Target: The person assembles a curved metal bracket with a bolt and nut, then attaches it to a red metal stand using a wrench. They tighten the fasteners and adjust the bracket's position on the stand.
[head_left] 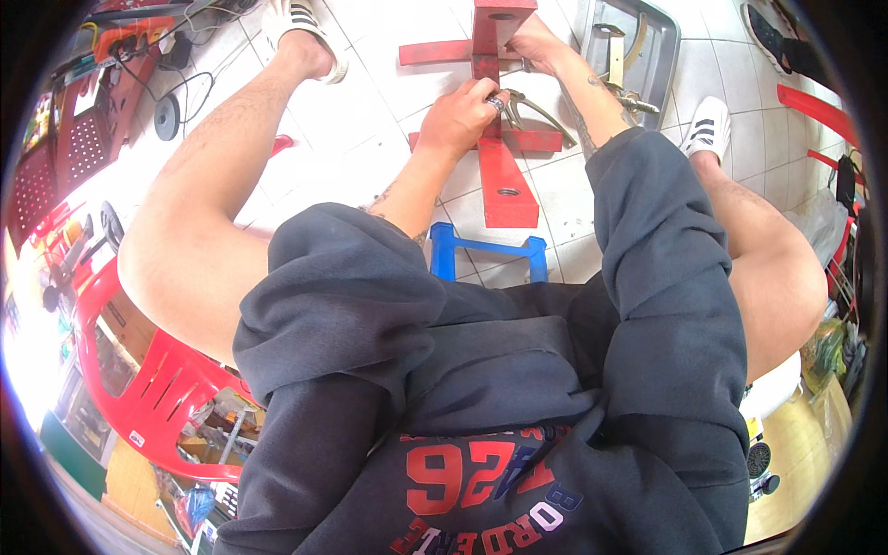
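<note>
A red metal stand [509,190] with flat arms and round holes rises from the tiled floor between my feet. At its middle, my left hand [462,116], with a ring on one finger, is closed against the red post; what lies inside its fingers is hidden. Beside those knuckles a curved dull-metal piece [546,113] sticks out to the right. Farther up, my right hand [538,46] reaches in beside the raised red block [502,28]. That block and the hand itself hide most of its fingers, so its grip cannot be made out.
To the right is a grey metal tray [661,69] holding metal parts [615,55]. A blue plastic frame [495,245] stands close in front of me. Left are a red plastic chair [157,393], a red perforated rack [92,139] and loose cables [199,92]. Another person's dark shoe [763,37] shows far right.
</note>
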The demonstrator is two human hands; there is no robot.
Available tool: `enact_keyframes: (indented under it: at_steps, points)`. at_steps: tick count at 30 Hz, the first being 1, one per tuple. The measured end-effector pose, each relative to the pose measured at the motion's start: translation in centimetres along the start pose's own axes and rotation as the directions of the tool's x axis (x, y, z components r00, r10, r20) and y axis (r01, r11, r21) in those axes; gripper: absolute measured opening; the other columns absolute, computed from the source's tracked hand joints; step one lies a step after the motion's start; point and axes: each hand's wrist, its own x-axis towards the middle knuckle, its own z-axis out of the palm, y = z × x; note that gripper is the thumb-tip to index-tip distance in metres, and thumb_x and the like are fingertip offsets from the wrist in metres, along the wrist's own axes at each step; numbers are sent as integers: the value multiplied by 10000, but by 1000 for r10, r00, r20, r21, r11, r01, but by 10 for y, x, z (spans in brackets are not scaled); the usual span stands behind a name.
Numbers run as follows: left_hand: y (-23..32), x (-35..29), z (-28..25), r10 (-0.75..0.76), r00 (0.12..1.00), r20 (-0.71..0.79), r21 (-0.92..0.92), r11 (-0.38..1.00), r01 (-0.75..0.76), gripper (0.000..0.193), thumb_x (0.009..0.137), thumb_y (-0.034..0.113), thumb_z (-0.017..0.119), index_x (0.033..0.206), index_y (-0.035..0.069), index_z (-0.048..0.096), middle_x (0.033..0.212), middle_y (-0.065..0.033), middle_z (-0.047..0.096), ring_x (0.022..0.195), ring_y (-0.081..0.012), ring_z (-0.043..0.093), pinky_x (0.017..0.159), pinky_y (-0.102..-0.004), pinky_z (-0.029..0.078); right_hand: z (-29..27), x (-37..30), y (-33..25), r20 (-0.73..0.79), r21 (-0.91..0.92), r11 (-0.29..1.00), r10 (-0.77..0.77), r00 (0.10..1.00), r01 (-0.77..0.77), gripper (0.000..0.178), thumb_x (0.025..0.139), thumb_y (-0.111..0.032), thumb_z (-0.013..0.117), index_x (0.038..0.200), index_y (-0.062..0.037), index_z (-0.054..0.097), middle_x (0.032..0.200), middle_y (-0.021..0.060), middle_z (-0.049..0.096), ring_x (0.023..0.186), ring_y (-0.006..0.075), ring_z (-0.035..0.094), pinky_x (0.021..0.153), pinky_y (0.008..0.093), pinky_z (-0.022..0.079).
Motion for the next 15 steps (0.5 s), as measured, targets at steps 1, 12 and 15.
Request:
enact_keyframes:
  at_steps: [1, 12, 15]
  points:
    - [0, 0, 0, -5, 1000, 2, -17, 1000, 5, 233, 913, 108, 609, 1111, 178, 710, 1024, 3, 649, 935, -246, 671, 731, -396, 591, -6, 0, 3, 24, -36, 999, 20, 1000, -19, 153, 853, -169, 734, 925, -61, 655, 798, -26, 613, 712, 63, 561, 626, 256, 448]
    - [3, 6, 2, -191, 965, 182, -111, 971, 213, 271, 957, 89, 546, 1121, 184, 740, 991, -69, 598, 895, -324, 665, 751, -461, 554, -10, 22, 18, 80, -93, 995, -30, 996, 37, 70, 835, -85, 705, 898, -72, 678, 782, -13, 614, 685, 98, 571, 573, 282, 447]
    - [2, 4, 6, -195, 968, 159, -124, 969, 216, 252, 958, 108, 563, 1120, 184, 740, 978, -67, 598, 890, -321, 666, 752, -462, 553, -20, 25, 25, 146, -38, 999, 42, 988, -37, 55, 846, -83, 698, 894, -71, 676, 776, -24, 608, 680, 93, 566, 568, 274, 443]
